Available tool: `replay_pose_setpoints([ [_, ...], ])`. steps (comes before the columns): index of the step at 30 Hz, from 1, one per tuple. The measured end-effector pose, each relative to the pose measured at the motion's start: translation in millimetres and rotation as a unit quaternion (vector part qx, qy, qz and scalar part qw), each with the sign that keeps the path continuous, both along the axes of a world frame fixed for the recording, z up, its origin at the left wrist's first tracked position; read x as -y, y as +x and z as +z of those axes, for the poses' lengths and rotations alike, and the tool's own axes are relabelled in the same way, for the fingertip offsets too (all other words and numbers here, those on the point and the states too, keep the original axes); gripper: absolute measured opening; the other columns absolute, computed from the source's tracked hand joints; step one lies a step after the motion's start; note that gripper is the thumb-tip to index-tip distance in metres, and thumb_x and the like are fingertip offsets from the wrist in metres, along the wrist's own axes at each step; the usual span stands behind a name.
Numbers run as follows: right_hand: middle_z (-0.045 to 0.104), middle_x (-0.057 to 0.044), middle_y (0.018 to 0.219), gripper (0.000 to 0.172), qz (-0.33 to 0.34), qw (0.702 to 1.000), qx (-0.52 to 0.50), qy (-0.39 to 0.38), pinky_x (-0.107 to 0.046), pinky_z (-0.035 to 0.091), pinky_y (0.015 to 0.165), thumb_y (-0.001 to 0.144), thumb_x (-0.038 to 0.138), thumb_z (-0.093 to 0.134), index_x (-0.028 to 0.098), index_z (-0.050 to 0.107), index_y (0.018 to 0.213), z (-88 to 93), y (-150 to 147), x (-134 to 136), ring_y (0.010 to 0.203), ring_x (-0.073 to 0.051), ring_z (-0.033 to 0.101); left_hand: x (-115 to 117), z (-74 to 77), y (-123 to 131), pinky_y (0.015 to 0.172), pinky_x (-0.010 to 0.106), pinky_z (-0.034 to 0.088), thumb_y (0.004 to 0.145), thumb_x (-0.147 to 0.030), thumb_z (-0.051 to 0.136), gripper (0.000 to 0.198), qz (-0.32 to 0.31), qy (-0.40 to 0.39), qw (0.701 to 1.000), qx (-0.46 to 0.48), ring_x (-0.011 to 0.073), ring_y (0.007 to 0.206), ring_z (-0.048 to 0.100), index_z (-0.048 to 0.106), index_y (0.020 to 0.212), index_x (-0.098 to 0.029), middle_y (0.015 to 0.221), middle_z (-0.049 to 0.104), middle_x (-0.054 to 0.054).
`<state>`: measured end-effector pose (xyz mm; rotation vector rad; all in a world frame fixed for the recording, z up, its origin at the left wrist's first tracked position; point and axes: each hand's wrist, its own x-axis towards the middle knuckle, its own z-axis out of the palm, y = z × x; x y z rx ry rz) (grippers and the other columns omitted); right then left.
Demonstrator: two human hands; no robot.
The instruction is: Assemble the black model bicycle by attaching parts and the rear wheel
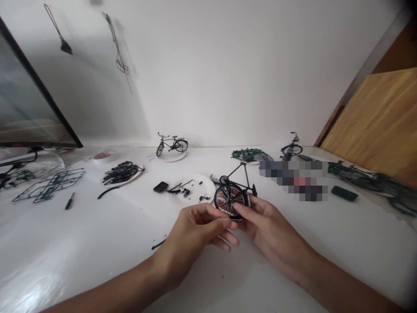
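Between my two hands is a partly built black model bicycle [241, 176], tilted, with one spoked wheel [230, 201] on it and no second wheel visible. My right hand [265, 221] grips it from the right, the thumb lying on the wheel's hub. At the wheel's lower edge, the thumb and fingertips of my left hand [202, 226] pinch near the rim; whether they hold a small part there I cannot make out. Just behind, a white paper plate [177, 200] carries small loose black parts. A black rectangular piece [160, 187] lies at its left edge.
A finished model bicycle [172, 144] stands at the back, another [292, 147] at back right. Plates hold black parts [122, 172] and green parts [249, 155]. Green sprue frames [52, 182] and a screwdriver [70, 201] lie left, a dark green block [344, 193] right.
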<state>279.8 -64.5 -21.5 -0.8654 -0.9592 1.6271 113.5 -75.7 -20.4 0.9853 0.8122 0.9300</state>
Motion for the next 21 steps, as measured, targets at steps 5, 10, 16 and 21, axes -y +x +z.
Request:
replay_pose_setpoints([
  [5,0.072,-0.009,0.113,0.023,-0.021,1.000,0.016,0.006,-0.038,0.051,0.091,0.082,0.031,0.075,0.018,0.070,0.101,0.5,-0.9,1.3,0.108,-0.025,0.064,0.7,-1.6,-0.7,0.064,0.023,0.053,0.085,-0.030,0.074,0.022,-0.004,-0.004,1.000,-0.002,0.0129,0.068,0.069,0.065,0.086,-0.009,0.089,0.072,0.009],
  [10,0.071,-0.008,0.116,0.024,-0.031,0.999,0.029,0.028,-0.041,0.050,0.098,0.085,0.031,0.072,0.020,0.071,0.107,-2.3,-0.6,2.2,0.111,-0.025,0.064,-0.1,-3.7,-0.6,0.064,0.023,0.053,0.084,-0.032,0.075,0.025,0.004,-0.014,1.000,0.004,0.0121,0.069,0.068,0.065,0.087,-0.009,0.091,0.073,0.010],
  [16,0.072,-0.008,0.112,0.025,-0.034,0.998,0.044,0.039,-0.042,0.054,0.094,0.084,0.033,0.073,0.021,0.072,0.106,-4.0,-1.2,3.9,0.104,-0.024,0.066,-0.3,-2.6,0.0,0.069,0.023,0.054,0.084,-0.031,0.075,0.023,0.012,-0.025,1.000,0.000,0.0113,0.068,0.068,0.068,0.086,-0.009,0.088,0.073,0.009],
  [21,0.072,-0.009,0.113,0.029,-0.047,0.997,0.053,0.042,-0.043,0.055,0.093,0.082,0.034,0.074,0.021,0.073,0.108,-4.0,-1.5,4.6,0.106,-0.026,0.065,-0.2,-3.0,-1.1,0.071,0.023,0.056,0.084,-0.032,0.075,0.024,0.007,-0.029,1.000,-0.007,0.0121,0.071,0.069,0.070,0.086,-0.009,0.088,0.074,0.009],
])
